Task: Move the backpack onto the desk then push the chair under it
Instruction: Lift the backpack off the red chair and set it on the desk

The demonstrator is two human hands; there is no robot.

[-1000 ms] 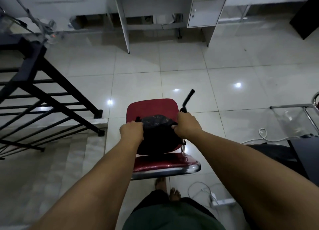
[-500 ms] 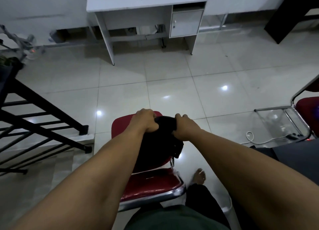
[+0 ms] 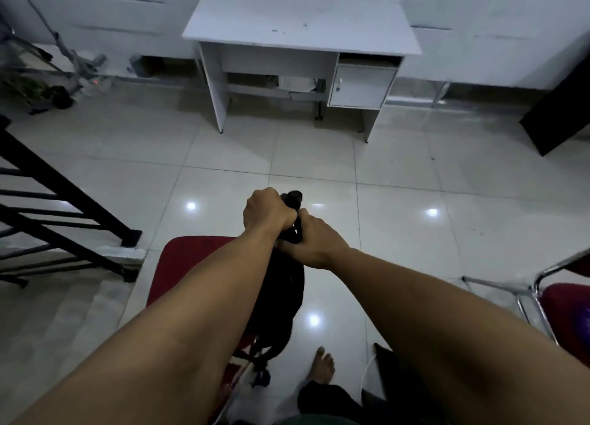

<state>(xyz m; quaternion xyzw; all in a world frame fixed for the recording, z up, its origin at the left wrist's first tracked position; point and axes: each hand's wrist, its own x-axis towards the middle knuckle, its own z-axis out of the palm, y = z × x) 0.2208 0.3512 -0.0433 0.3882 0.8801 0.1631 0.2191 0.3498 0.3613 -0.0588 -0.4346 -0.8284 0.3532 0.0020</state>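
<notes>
A black backpack (image 3: pixel 281 300) hangs in the air above the red chair (image 3: pixel 185 265), held by its top. My left hand (image 3: pixel 266 212) is closed around the top handle. My right hand (image 3: pixel 311 242) grips the bag just below it. My forearms hide most of the chair, which stands at the lower centre. The white desk (image 3: pixel 300 25) stands against the far wall, its top bare, with a small cabinet on its right side.
A black stair railing (image 3: pixel 64 207) and steps going down lie to the left. A second red chair with a chrome frame (image 3: pixel 562 300) is at the right edge. A dark board (image 3: pixel 558 112) leans at the far right. A white cable lies by my bare foot (image 3: pixel 322 364).
The backpack has risen off the chair seat. My hands have come closer together at its top, and the view has tilted up toward the desk.
</notes>
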